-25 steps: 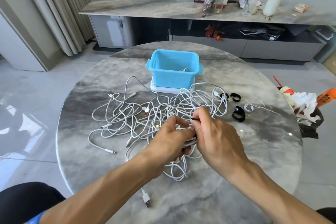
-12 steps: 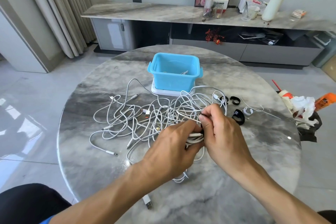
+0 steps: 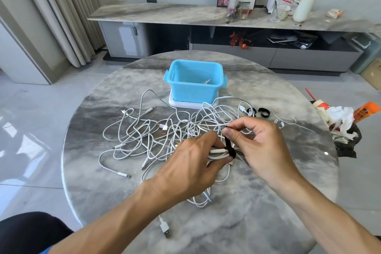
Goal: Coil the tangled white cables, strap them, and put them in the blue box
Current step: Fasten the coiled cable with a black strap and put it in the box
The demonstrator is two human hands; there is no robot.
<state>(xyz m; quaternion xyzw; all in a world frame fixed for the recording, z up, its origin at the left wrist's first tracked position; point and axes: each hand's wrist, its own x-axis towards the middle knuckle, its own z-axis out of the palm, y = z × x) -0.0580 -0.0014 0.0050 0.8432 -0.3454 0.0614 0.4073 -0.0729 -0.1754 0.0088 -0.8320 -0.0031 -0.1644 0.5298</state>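
A tangle of white cables (image 3: pixel 148 134) spreads over the round marble table (image 3: pixel 268 202). My left hand (image 3: pixel 191 163) grips a coiled bundle of white cable (image 3: pixel 218 153) above the table's middle. A black strap (image 3: pixel 229 147) is looped around that bundle, and my right hand (image 3: pixel 259 142) pinches the strap's upper end between thumb and forefinger. The blue box (image 3: pixel 194 83) stands behind the tangle on a white lid, with some cable showing inside it. A loose USB plug (image 3: pixel 166 231) lies near the front edge.
Two spare black straps (image 3: pixel 263 112) lie to the right of the tangle, beside a small white cable (image 3: pixel 282 122). A bin with crumpled paper and an orange item (image 3: pixel 346 117) stands past the table's right edge. A long marble sideboard (image 3: pixel 185 13) runs along the far wall.
My right hand has pulled the black strap's end upward, so the strap now shows wrapped around the bundle. My left hand keeps its hold on the coil. The camera has shifted slightly.
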